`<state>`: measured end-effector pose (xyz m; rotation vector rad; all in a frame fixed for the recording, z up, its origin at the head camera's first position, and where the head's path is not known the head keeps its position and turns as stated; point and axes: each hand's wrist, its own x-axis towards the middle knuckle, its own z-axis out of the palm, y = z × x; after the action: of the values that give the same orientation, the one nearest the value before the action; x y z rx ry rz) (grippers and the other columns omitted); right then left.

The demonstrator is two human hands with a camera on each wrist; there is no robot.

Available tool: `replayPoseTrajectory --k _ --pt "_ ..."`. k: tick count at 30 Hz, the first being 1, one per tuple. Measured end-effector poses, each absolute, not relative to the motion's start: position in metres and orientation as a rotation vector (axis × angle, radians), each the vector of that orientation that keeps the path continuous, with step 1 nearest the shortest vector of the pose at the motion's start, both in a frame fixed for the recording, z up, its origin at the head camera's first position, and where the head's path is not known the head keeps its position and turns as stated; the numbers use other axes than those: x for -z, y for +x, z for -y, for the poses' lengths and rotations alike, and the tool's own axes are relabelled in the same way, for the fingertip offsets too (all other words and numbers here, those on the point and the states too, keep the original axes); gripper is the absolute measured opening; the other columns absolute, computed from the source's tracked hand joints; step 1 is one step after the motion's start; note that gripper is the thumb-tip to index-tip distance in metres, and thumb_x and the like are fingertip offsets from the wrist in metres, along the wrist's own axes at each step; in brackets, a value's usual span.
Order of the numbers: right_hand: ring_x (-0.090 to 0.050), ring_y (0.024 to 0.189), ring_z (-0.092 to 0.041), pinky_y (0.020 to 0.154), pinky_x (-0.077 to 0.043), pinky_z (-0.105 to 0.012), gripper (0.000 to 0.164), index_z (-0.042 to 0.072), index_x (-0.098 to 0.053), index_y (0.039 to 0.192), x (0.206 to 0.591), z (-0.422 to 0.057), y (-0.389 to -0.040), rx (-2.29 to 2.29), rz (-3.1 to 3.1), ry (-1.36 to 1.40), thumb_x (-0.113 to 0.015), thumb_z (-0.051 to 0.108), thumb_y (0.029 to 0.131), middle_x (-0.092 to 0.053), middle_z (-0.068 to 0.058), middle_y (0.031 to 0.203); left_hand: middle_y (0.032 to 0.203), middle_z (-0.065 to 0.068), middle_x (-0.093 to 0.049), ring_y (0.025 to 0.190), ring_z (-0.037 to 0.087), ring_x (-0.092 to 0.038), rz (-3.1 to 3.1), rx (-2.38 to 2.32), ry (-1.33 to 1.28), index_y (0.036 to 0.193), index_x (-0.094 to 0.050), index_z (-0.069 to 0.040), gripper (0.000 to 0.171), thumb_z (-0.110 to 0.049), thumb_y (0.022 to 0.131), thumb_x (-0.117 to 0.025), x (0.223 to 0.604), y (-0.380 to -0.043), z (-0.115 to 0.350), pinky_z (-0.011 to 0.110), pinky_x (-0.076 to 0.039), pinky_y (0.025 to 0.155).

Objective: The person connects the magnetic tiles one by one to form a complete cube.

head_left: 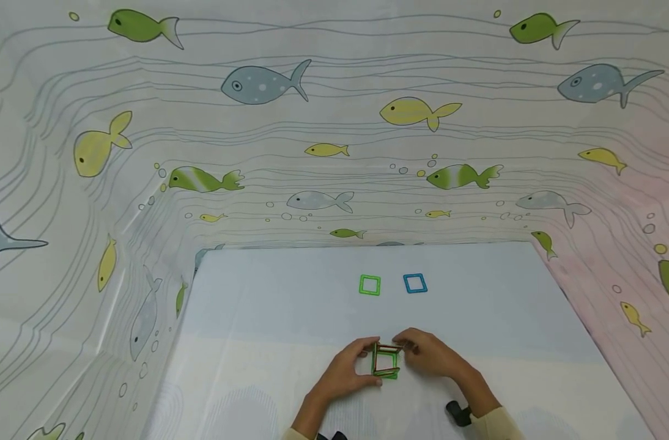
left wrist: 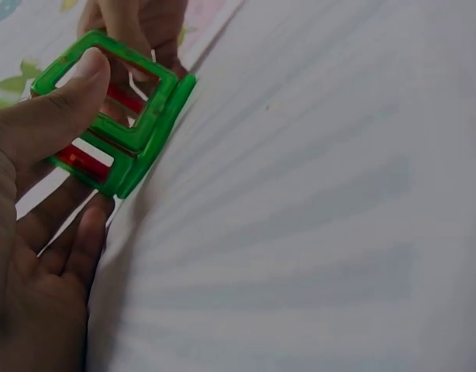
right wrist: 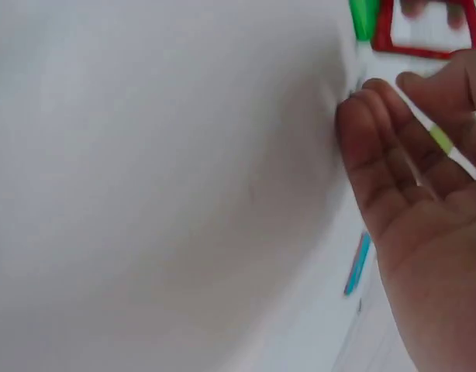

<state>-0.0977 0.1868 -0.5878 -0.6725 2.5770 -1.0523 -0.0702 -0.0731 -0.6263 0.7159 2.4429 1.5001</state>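
Note:
A small box-like build of red and green square magnetic tile frames stands on the white surface before me. My left hand grips it from the left, fingers at its far side and thumb at its near side. In the left wrist view that thumb presses a green square frame, with red frames behind it. My right hand is at the build's right far corner, fingers loosely bent. The right wrist view shows its fingertips close to a red frame, with nothing visible between them.
Farther back on the surface lie a loose green square frame and a blue square frame side by side. Fish-printed cloth rises behind the surface and along both sides. A black device sits at my right wrist.

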Motion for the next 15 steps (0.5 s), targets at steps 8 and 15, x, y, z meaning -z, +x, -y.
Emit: replayPoseTrajectory --k 8,15 --pt "-0.064 0.089 -0.01 0.075 -0.055 -0.026 0.013 0.009 -0.072 0.106 0.584 -0.209 -0.106 1.07 -2.786 -0.41 -0.065 0.007 0.095 -0.071 0.0 0.101 0.137 -0.002 -0.059 0.122 0.012 -0.058 -2.517 -1.502 0.771 0.146 -0.047 -0.022 0.086 -0.033 0.072 -0.088 0.628 -0.069 0.071 0.025 -0.051 0.1" --pt "-0.063 0.087 -0.015 0.074 -0.055 -0.029 0.011 0.007 -0.071 0.104 0.589 -0.218 -0.127 1.034 -2.855 -0.254 -0.065 0.008 0.095 -0.07 -0.003 0.097 0.135 -0.004 -0.059 0.119 0.01 -0.058 -2.527 -1.489 0.742 0.145 -0.047 -0.025 0.086 -0.036 0.07 -0.088 0.633 -0.069 0.069 0.024 -0.051 0.099"
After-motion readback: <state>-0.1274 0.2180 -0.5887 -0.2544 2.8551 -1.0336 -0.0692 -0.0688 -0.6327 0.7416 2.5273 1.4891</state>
